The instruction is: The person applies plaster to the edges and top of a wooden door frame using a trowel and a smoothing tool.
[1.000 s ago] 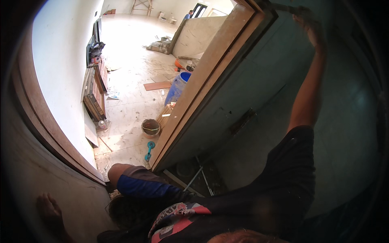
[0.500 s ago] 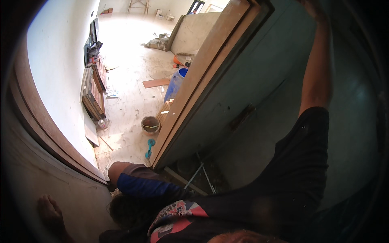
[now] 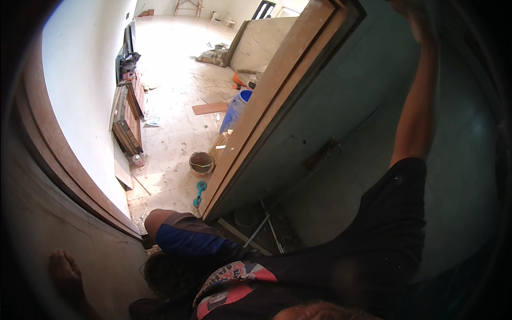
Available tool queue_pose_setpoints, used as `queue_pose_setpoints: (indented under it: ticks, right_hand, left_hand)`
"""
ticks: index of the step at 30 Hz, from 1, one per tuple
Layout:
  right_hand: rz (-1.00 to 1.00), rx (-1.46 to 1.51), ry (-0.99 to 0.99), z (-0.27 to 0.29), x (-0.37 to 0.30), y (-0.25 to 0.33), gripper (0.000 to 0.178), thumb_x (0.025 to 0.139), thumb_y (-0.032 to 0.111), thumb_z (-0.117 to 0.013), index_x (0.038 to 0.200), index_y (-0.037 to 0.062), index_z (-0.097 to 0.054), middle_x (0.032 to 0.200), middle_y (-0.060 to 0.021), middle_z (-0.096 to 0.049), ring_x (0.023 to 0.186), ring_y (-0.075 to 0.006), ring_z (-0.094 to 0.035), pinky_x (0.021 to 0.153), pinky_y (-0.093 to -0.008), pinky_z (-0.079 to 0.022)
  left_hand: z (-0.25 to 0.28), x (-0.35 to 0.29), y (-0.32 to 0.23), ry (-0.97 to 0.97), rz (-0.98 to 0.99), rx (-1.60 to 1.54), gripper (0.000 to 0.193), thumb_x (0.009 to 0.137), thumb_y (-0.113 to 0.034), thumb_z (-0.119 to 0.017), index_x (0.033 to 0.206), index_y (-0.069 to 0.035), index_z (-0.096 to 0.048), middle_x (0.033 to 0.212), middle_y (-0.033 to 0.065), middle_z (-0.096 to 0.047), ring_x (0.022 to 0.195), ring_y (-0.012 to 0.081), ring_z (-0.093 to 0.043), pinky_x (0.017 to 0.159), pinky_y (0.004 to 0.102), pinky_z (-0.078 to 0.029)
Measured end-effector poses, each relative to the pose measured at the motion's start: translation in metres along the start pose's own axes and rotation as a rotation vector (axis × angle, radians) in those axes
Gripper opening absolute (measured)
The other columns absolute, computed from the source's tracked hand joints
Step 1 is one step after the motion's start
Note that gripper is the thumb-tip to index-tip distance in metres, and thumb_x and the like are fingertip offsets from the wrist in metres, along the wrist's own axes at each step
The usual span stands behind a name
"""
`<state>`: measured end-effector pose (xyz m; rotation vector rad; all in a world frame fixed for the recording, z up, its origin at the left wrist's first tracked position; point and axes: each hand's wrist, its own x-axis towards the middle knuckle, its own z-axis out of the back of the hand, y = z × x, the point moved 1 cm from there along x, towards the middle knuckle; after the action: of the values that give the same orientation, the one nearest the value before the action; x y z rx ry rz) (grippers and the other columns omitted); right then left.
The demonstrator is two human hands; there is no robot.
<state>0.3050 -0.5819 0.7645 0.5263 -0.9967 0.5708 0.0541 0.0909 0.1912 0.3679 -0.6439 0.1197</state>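
Observation:
My left hand [image 3: 65, 271] rests at the lower left against the pale wall [image 3: 32, 213] beside the doorway. Its fingers lie along the surface with nothing visible in them. My right arm reaches far up, and my right hand [image 3: 417, 22] is at the top edge, by the dark greenish wall [image 3: 368, 69]. Shadow and the picture's edge hide its fingers, so what they hold or touch is not clear. Between my arms stands the brown wooden door frame [image 3: 272, 101]. My bent knee [image 3: 157, 220] is in the doorway.
Beyond the opening are a bucket [image 3: 201, 164], a teal two-cup suction lifter [image 3: 199, 193], a blue barrel [image 3: 234, 111] and a brown plank [image 3: 209, 108]. Stacked panels [image 3: 127, 121] lean on the left wall. Thin metal rods [image 3: 257, 230] cross in the dark corner below.
The view has shifted slightly, so the room appears a little further right and lower. My left hand has risen slightly in the picture; my right arm stays raised.

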Motion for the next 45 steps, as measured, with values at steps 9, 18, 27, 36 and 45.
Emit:
queue_pose_setpoints:
  ticks: [9,18,27,36,45]
  right_hand:
    - [0.069,-0.187,0.017,0.009,-0.047,-0.019,0.029,0.084,0.02,-0.072,0.109,0.0049,-0.069,0.106,-0.004,-0.066,0.099,-0.0155,-0.063,0.09,-0.0296,-0.048]
    - [0.288,-0.356,0.041,0.009,-0.07,-0.057,0.021,0.092,0.013,-0.064,0.111,0.0169,-0.073,0.121,-0.0017,-0.062,0.118,-0.0156,-0.057,0.098,-0.0311,-0.05]
    - [0.671,-1.092,-0.016,0.015,-0.056,-0.075,0.038,0.089,0.006,-0.062,0.121,0.0267,-0.067,0.128,0.0018,-0.061,0.117,-0.0151,-0.058,0.094,-0.0325,-0.053]
    - [0.65,-1.008,-0.052,0.023,-0.061,-0.098,0.043,0.092,0.003,-0.058,0.129,0.0252,-0.062,0.133,0.0014,-0.057,0.12,-0.0162,-0.057,0.099,-0.032,-0.051]
    - [0.132,-0.303,-0.066,-0.016,-0.079,-0.031,0.032,0.084,0.029,-0.077,0.114,0.0193,-0.071,0.12,0.0047,-0.063,0.11,-0.0121,-0.061,0.091,-0.029,-0.051]
  left_hand:
    - [-0.001,0.002,-0.002,0.013,0.0,-0.009,0.015,0.099,-0.01,-0.053,0.102,0.004,-0.059,0.105,0.0192,-0.063,0.099,0.0341,-0.063,0.089,0.0407,-0.052]
    - [-0.001,0.003,-0.003,0.005,-0.012,-0.045,0.012,0.099,-0.007,-0.053,0.101,0.004,-0.057,0.103,0.0193,-0.061,0.095,0.0334,-0.063,0.084,0.0399,-0.052]
    - [-0.004,0.003,-0.004,0.004,-0.001,-0.064,0.011,0.099,-0.007,-0.052,0.101,0.003,-0.056,0.101,0.0192,-0.06,0.094,0.0339,-0.062,0.083,0.0409,-0.052]
    - [0.001,0.001,-0.002,0.06,0.032,-0.045,0.017,0.1,-0.012,-0.053,0.103,0.003,-0.059,0.104,0.0209,-0.063,0.1,0.036,-0.063,0.09,0.0439,-0.051]
    - [0.002,0.003,-0.005,-0.013,0.007,-0.018,0.013,0.099,-0.009,-0.052,0.099,0.004,-0.058,0.102,0.0199,-0.061,0.096,0.0341,-0.062,0.085,0.0416,-0.052]
